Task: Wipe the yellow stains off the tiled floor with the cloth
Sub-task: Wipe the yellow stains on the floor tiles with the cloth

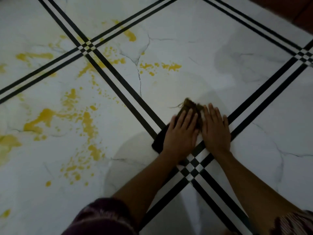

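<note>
On the white marble-patterned tiled floor (211,53), crossed by paired black border strips (130,97), a dark brownish cloth with a frayed, threadbare far edge (192,106) is pressed flat near the lower strip crossing. Both hands are laid on it side by side, palms down and fingers extended. The left hand (181,133) covers most of the cloth, whose dark corner is seen protruding past the wrist on the left. The right hand (216,129) is spread flat too, its inner edge at the cloth's right margin; whether the palm rests on cloth or on bare tile cannot be told. Nothing is gripped: the cloth is held by downward pressure only, presumably so that a broad area is swept per stroke and weight from both arms is transferred through it.

Splashes and smears of yellow stain (84,121) are spread over the tiles to the left, well apart from the cloth, with a further patch beyond the upper crossing (130,35) and a smaller cluster (169,66) ahead of the hands. A faint yellowish film is noted on the tile between that cluster and the cloth. Tile around the hands appears clean.

Judgement: wiping is under way but most of the stained area is untouched. The nearest cluster ahead would be reached by a forward push.
</note>
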